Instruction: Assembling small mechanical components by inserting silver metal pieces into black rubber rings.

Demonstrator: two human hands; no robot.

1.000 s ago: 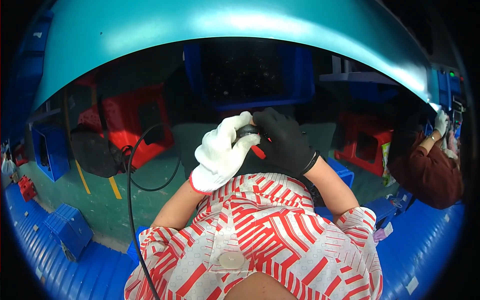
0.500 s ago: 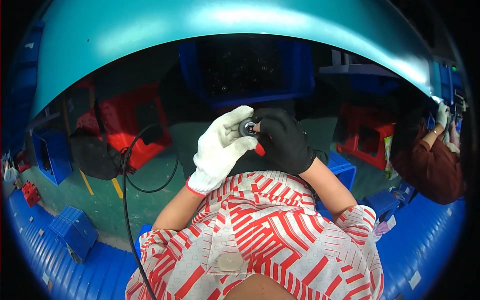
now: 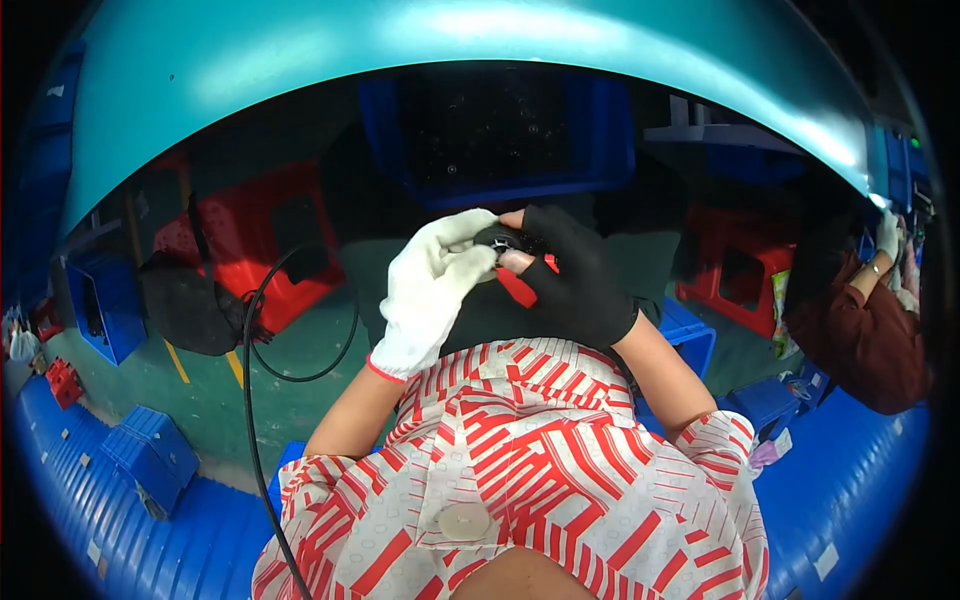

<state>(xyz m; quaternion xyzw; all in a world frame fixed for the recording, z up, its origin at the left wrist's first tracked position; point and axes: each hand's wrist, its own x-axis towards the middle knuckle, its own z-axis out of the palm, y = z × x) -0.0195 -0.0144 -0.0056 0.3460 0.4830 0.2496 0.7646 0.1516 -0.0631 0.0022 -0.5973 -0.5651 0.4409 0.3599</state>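
Hold small black part (image 3: 503,240) firmly in white-gloved left hand (image 3: 432,290); black-gloved right hand (image 3: 575,275) pinches beside part, perhaps turning.

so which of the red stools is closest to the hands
The red stool on the left, beside the looping black cable. The other red stool stands farther right, near the seated co-worker.
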